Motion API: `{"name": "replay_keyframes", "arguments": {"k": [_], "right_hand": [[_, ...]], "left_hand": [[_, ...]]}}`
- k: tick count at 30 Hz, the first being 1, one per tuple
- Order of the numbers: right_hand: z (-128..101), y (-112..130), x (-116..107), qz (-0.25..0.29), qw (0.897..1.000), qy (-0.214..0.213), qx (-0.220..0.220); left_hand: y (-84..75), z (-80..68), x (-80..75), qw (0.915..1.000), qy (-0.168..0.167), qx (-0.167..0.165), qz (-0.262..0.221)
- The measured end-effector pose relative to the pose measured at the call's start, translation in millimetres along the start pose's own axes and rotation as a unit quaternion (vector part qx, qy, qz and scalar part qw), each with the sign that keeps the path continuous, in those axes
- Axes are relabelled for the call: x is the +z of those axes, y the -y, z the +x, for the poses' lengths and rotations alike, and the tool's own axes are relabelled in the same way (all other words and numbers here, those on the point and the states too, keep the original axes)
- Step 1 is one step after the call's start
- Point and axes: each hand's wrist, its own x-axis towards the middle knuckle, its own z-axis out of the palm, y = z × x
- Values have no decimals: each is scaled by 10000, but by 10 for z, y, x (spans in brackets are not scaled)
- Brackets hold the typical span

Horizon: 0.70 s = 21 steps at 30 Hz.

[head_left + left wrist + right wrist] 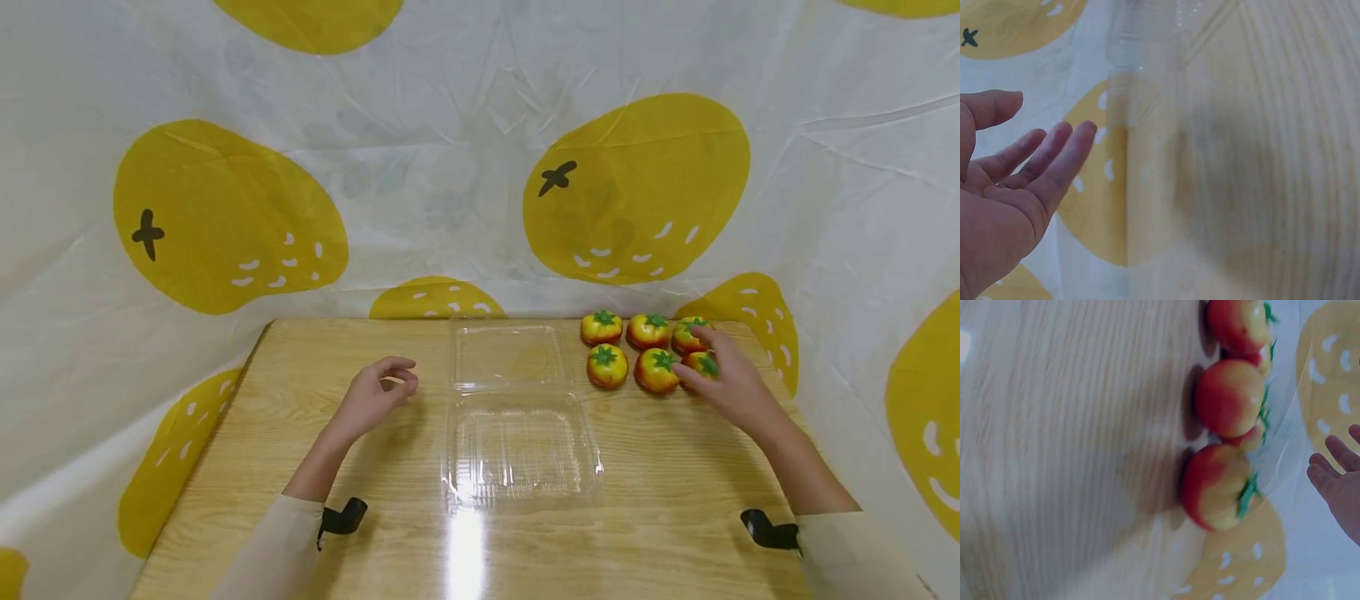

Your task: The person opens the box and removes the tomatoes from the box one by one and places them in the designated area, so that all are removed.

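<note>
Six toy tomatoes stand in two rows at the back right of the wooden table [300,467]. My right hand [699,357] hovers over the right end of the rows, its fingers spread around the front right tomato [703,363] without closing on it. In the right wrist view the fingers [1334,481] are straight and apart from the nearest tomato [1217,487]. A clear plastic clamshell box [519,446] lies open in the middle, its lid [508,354] folded back. My left hand [396,380] floats left of the lid, loosely curled and empty; its palm [1016,187] shows relaxed fingers.
A white cloth with large yellow fruit prints [637,187] hangs behind and at both sides of the table. Bare wood lies in front of the box and to its left. A bright glare spot [465,542] sits near the front edge.
</note>
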Motion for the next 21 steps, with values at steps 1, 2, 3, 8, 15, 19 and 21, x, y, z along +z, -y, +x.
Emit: {"name": "replay_keyframes", "arguments": {"k": [1, 2, 3, 8, 15, 19, 21], "right_hand": [[-7, 41, 1, -41, 10000, 31, -42], [-11, 82, 4, -106, 9999, 30, -97], [-11, 126, 7, -142, 9998, 37, -151], [51, 313, 75, -371, 9970, -136, -666], [123, 500, 248, -844, 9851, -454, -1427], [129, 581, 325, -1308, 9729, -585, -1817], [128, 609, 366, -1579, 9647, -652, -2006]], "left_hand": [[-19, -8, -8, 9998, -18, 72, 199], [-41, -17, -16, 9993, -41, 132, 356], [-64, -24, -24, 9986, -70, 170, 497], [-162, -60, -56, 9957, -148, 375, 832], [-268, -93, -31, 9866, -130, 748, 1443], [-343, -102, 25, 9756, -116, 977, 1963], [-371, -108, 62, 9682, -136, 1077, 2255]]}}
